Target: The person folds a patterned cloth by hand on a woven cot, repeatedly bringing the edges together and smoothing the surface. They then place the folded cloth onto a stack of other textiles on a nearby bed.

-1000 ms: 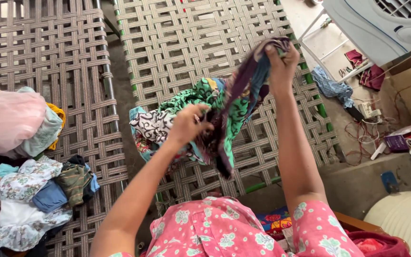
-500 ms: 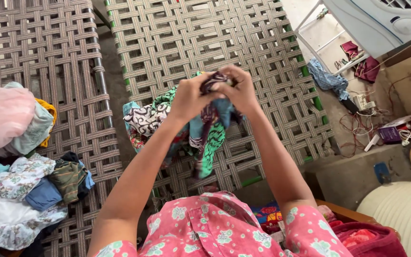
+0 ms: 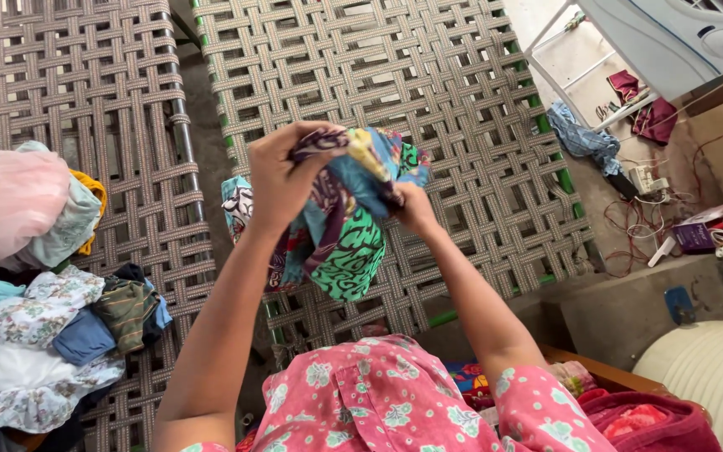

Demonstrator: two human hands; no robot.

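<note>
A single camera, worn on the person's head, looks steeply down and forward over the pink floral-print shirt at the bottom edge; both raised forearms sit close to the lens, filling the middle; beyond them the grey woven-strap cot with a green frame lies farther below; the bare floor runs along the right side.

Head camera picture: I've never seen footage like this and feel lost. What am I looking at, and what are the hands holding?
The camera sits on a person's head and looks down, so both arms are theirs. The left hand and right hand hold up a patchwork cloth of green, blue and purple prints, above a woven cot. A second cot on the left carries a pile of clothes. On the floor at right lie cables beside a cooler.
</note>
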